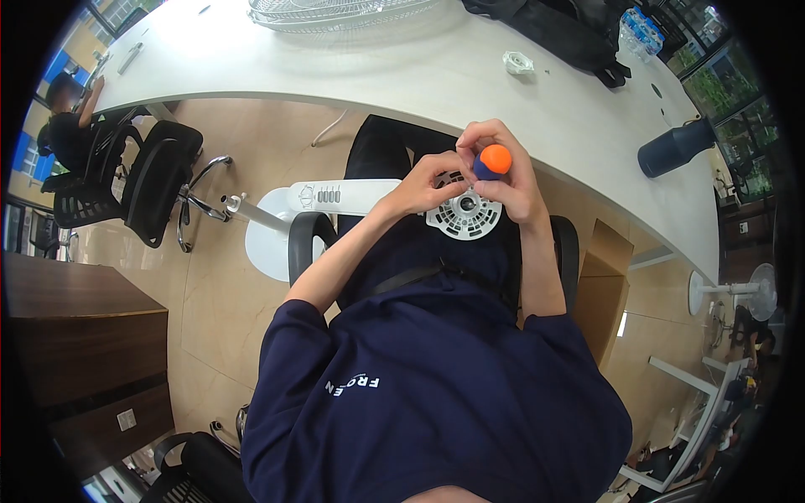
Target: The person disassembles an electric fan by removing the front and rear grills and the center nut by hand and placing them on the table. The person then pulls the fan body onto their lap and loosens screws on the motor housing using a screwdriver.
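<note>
Across my lap lies a white fan body, with its button panel (340,196) to the left and its round slotted motor housing (466,220) between my hands. My right hand (516,186) is closed around a screwdriver (495,159) with an orange and dark blue handle, seen end-on above the housing. My left hand (429,183) rests at the housing's upper left edge, fingers curled; what its fingertips hold, if anything, is hidden. The screwdriver's tip is out of sight.
The white table (377,75) carries a wire fan grille (335,12), a small white part (518,63), a black bag (553,33) and a dark bottle (676,147). A cardboard box (605,289) stands right. Another person (71,126) sits far left.
</note>
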